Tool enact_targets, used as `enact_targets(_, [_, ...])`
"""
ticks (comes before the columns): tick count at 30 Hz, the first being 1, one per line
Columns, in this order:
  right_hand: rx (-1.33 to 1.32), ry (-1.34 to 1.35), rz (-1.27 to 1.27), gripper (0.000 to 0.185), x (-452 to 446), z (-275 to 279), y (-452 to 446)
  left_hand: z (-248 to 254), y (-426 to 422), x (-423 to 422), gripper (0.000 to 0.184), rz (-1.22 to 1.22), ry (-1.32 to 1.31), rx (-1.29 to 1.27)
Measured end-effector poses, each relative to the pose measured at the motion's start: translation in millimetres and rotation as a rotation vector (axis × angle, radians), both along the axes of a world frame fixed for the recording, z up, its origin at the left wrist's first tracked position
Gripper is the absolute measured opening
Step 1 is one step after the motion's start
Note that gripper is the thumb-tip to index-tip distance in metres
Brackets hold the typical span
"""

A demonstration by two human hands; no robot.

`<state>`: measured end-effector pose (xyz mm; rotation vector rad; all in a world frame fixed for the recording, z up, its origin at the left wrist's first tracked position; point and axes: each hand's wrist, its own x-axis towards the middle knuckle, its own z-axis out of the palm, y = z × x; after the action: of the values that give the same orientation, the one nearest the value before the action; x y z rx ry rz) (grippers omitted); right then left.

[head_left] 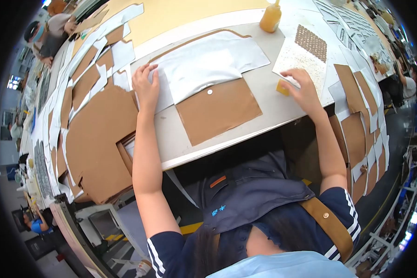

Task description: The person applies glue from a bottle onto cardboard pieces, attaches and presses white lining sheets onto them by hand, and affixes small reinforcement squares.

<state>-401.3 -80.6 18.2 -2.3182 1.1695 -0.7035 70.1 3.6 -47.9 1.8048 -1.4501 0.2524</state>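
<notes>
A brown panel with a small white button lies on the grey-white table in front of me. Behind and over its upper edge is a white sheet with a brown strip along its far edge. My left hand rests at the left end of the white sheet, fingers apart. On the right, my right hand holds a small yellow block between thumb and fingers, near the lower edge of a speckled white board. A brown woven-patterned diamond lies on that board.
A yellow bottle stands at the back. Brown and white cut pieces pile up on the left, and more pieces hang at the right. Other people sit at the far left and far right.
</notes>
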Motion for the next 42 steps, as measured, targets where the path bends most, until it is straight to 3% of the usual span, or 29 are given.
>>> enact_targets(2, [-0.332, 0.150, -0.002, 0.034, -5, -15, 26, -3, -1, 2, 0.018, -0.001, 0.012, -0.022])
enact_targets(5, [-0.408, 0.128, -0.064, 0.036, -5, -33, 42, 4, 1, -6, 0.017, 0.009, 0.003, -0.032])
enact_targets(13, [-0.369, 0.073, -0.071, 0.049, 1, -23, 50, 8, 0, -9, 0.017, -0.026, 0.018, -0.077])
enact_targets(21, [-0.279, 0.044, -0.078, 0.061, -8, -25, 52, -4, -1, -2, 0.017, -0.121, 0.136, 0.053])
enact_targets(25, [-0.282, -0.067, -0.049, 0.049, 10, -17, 43, -9, -2, -13, 0.022, -0.054, -0.044, 0.000])
enact_targets(28, [-0.212, -0.144, 0.079, 0.039, 42, -5, 21, -6, -7, -14, 0.020, -0.150, 0.110, -0.025])
enact_targets(32, [-0.168, -0.179, 0.162, 0.040, 104, -20, -37, 23, 3, -31, 0.015, -0.294, 1.001, 0.090])
enact_targets(33, [-0.141, -0.175, 0.160, 0.042, 117, -26, -52, 24, 4, -31, 0.017, -0.348, 1.094, 0.084])
enact_targets(36, [0.439, -0.224, 0.154, 0.051, 148, -21, -75, 28, 6, -30, 0.019, -0.510, 1.343, 0.028])
enact_targets(37, [0.472, -0.265, 0.151, 0.058, 154, -20, -75, 31, 7, -29, 0.021, -0.537, 1.374, 0.018])
enact_targets(40, [0.597, -0.242, 0.165, 0.050, 156, -8, -66, 41, 9, -30, 0.022, -0.582, 1.506, 0.019])
enact_targets(42, [0.675, -0.478, 0.220, 0.039, 157, -20, -71, 48, 10, -36, 0.022, -0.577, 1.461, 0.024])
